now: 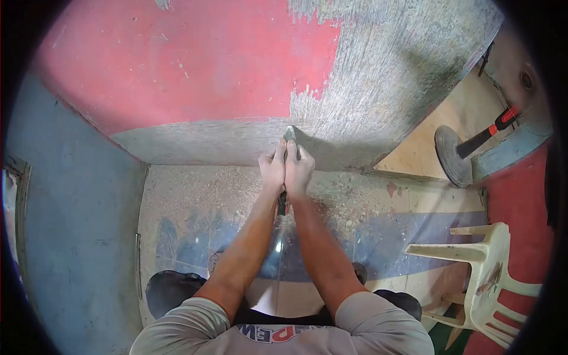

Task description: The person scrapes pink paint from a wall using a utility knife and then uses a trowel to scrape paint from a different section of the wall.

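Note:
My left hand (pixel 273 168) and my right hand (pixel 300 167) are closed side by side around a paint scraper, with thumbs laid along it. The scraper's blade (pixel 289 132) points away from me against the lower part of the wall panel. Its dark handle (pixel 283 204) with a bit of red sticks out below my wrists; the middle is hidden by my hands. The panel has red paint (pixel 201 65) at the upper left. A bare grey stretch (pixel 378 77) covers its right side and runs along the bottom.
Paint flakes (pixel 236 189) litter the tiled floor (pixel 384 260). A cream plastic chair (pixel 491 278) stands at the lower right. Beyond it is a round grey disc (pixel 452 157) with a black and red post. A blue wall (pixel 89 195) closes the left side.

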Motion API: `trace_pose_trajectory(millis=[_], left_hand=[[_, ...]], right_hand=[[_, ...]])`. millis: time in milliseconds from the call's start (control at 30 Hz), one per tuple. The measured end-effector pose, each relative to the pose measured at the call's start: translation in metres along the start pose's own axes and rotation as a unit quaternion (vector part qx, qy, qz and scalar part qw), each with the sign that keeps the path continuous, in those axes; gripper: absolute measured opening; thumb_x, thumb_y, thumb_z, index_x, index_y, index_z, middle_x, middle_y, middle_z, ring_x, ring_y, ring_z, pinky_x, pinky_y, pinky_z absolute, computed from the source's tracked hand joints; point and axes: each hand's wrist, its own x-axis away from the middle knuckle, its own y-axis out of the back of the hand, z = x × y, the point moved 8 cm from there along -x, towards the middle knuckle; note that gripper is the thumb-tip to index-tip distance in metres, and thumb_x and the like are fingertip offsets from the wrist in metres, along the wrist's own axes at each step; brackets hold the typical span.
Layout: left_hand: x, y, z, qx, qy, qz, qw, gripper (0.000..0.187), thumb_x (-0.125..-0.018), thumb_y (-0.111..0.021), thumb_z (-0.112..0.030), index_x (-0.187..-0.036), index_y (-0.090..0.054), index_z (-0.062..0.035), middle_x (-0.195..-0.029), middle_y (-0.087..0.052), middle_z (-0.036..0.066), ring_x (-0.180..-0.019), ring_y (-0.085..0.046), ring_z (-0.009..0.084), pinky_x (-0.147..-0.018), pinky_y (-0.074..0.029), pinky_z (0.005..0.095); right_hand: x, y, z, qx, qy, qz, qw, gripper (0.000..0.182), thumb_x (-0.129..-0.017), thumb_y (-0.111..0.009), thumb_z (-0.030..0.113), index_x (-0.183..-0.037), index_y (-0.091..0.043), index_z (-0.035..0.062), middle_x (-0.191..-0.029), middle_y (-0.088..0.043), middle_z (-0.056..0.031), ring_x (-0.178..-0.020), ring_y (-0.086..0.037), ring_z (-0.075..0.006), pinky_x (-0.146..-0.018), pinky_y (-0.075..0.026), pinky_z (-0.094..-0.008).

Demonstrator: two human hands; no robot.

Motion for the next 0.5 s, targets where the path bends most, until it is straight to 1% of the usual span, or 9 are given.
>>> trace_pose_trajectory(millis=[33, 100, 133, 233, 267, 333, 367, 467, 500], left_hand=[[0.005, -0.005, -0.035, -0.032, 0.03, -0.011, 0.999, 0.029, -0.106, -0.064, -0.023, -0.09, -0.073, 0.0003, -0.084, -0.063, -0.003, -0.077, -0.054, 0.0066, -0.064, -0.046, 0.0272], [-0.004, -0.02, -0.087, 0.011, 0.004, 0.016, 1.0, 0.031, -0.106, -0.064, -0.024, -0.089, -0.073, 0.0006, -0.083, -0.063, -0.002, -0.077, -0.054, 0.0067, -0.063, -0.046, 0.0274], [-0.007, -0.024, -0.097, 0.033, -0.006, 0.029, 0.999, 0.032, -0.106, -0.064, -0.024, -0.089, -0.073, 0.0007, -0.083, -0.063, -0.002, -0.077, -0.054, 0.0067, -0.063, -0.046, 0.0274], [-0.006, -0.031, -0.096, 0.131, -0.019, 0.009, 0.991, 0.037, -0.104, -0.065, -0.026, -0.087, -0.072, 0.0067, -0.075, -0.062, -0.001, -0.076, -0.05, 0.0064, -0.063, -0.044, 0.0289], [-0.004, -0.027, -0.088, 0.096, -0.001, -0.003, 0.995, 0.037, -0.104, -0.065, -0.026, -0.088, -0.073, 0.0072, -0.076, -0.063, -0.001, -0.077, -0.051, 0.0066, -0.064, -0.044, 0.0294], [0.005, -0.011, -0.047, 0.028, 0.035, -0.025, 0.999, 0.038, -0.104, -0.065, -0.026, -0.09, -0.073, 0.0081, -0.077, -0.064, -0.001, -0.078, -0.052, 0.007, -0.066, -0.046, 0.0303], [0.009, -0.002, -0.038, -0.054, -0.002, -0.023, 0.998, 0.04, -0.104, -0.066, -0.028, -0.091, -0.074, 0.0082, -0.077, -0.065, -0.001, -0.078, -0.053, 0.0082, -0.068, -0.048, 0.0323], [0.01, -0.004, -0.044, -0.082, -0.028, -0.023, 0.996, 0.036, -0.105, -0.064, -0.026, -0.092, -0.073, 0.0052, -0.083, -0.065, -0.001, -0.079, -0.056, 0.01, -0.068, -0.048, 0.0328], [0.005, -0.013, -0.058, -0.02, 0.01, -0.027, 0.999, 0.032, -0.105, -0.064, -0.025, -0.092, -0.074, 0.0024, -0.084, -0.065, -0.001, -0.078, -0.056, 0.0098, -0.067, -0.048, 0.0324]], right_hand=[[-0.01, -0.006, 0.006, 0.011, 0.051, -0.006, 0.999, 0.042, -0.101, -0.064, 0.032, -0.08, -0.063, -0.0049, -0.072, -0.059, -0.0286, -0.058, -0.045, -0.0395, -0.061, -0.045, -0.0465], [-0.029, -0.013, 0.055, 0.003, 0.088, -0.004, 0.996, 0.041, -0.101, -0.064, 0.032, -0.082, -0.065, -0.0051, -0.072, -0.06, -0.0282, -0.058, -0.046, -0.0399, -0.062, -0.045, -0.0468], [-0.031, -0.012, 0.074, 0.001, 0.104, -0.002, 0.995, 0.041, -0.101, -0.064, 0.032, -0.083, -0.066, -0.0052, -0.072, -0.061, -0.028, -0.058, -0.047, -0.0401, -0.062, -0.045, -0.0469], [-0.03, -0.012, 0.071, -0.03, 0.044, 0.013, 0.999, 0.04, -0.1, -0.064, 0.032, -0.086, -0.067, -0.0052, -0.074, -0.061, -0.0283, -0.06, -0.052, -0.0412, -0.063, -0.046, -0.0483], [-0.027, -0.011, 0.067, -0.01, 0.05, 0.013, 0.999, 0.04, -0.1, -0.064, 0.032, -0.087, -0.067, -0.0051, -0.074, -0.061, -0.0283, -0.061, -0.054, -0.0414, -0.064, -0.046, -0.0486], [-0.013, -0.005, 0.038, 0.033, 0.065, 0.013, 0.997, 0.041, -0.1, -0.064, 0.034, -0.088, -0.068, -0.005, -0.075, -0.062, -0.0283, -0.063, -0.058, -0.0419, -0.064, -0.047, -0.0492], [-0.008, -0.005, 0.005, 0.032, 0.024, 0.026, 0.999, 0.043, -0.101, -0.064, 0.037, -0.089, -0.069, -0.0043, -0.076, -0.063, -0.0279, -0.065, -0.061, -0.0427, -0.065, -0.047, -0.0488], [-0.009, -0.005, -0.003, 0.05, 0.059, 0.0, 0.997, 0.045, -0.101, -0.064, 0.039, -0.088, -0.07, -0.0042, -0.076, -0.063, -0.0285, -0.065, -0.061, -0.0431, -0.065, -0.047, -0.0491], [-0.018, -0.007, 0.022, 0.076, 0.058, 0.005, 0.995, 0.046, -0.101, -0.063, 0.038, -0.085, -0.067, -0.005, -0.074, -0.06, -0.0292, -0.061, -0.055, -0.0411, -0.063, -0.046, -0.0486]])
